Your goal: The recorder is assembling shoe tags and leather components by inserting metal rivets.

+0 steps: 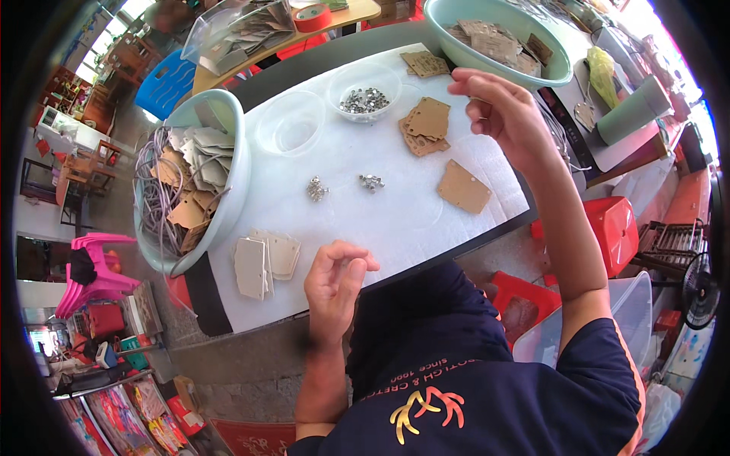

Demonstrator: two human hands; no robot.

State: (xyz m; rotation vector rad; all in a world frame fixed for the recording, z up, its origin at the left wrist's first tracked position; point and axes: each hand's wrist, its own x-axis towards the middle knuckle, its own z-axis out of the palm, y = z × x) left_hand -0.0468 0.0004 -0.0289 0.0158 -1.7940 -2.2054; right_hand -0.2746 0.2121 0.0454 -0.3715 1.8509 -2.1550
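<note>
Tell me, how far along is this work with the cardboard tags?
Looks midway. Done, perhaps: a small pale tag stack near the left hand. In hand: the right hand reaches by the right basin; what it pinches is unclear. Left: brown tags, loose metal eyelets, a full left basin.

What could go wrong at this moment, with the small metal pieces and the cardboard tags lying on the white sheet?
1. The two loose heaps of metal pieces lie unprotected on the white sheet; a passing hand might scatter them.
2. The pale tags lie close to the table's near edge, beside the left hand, and could be knocked off.
3. The right hand works above the brown tag stack and may disturb it.
</note>
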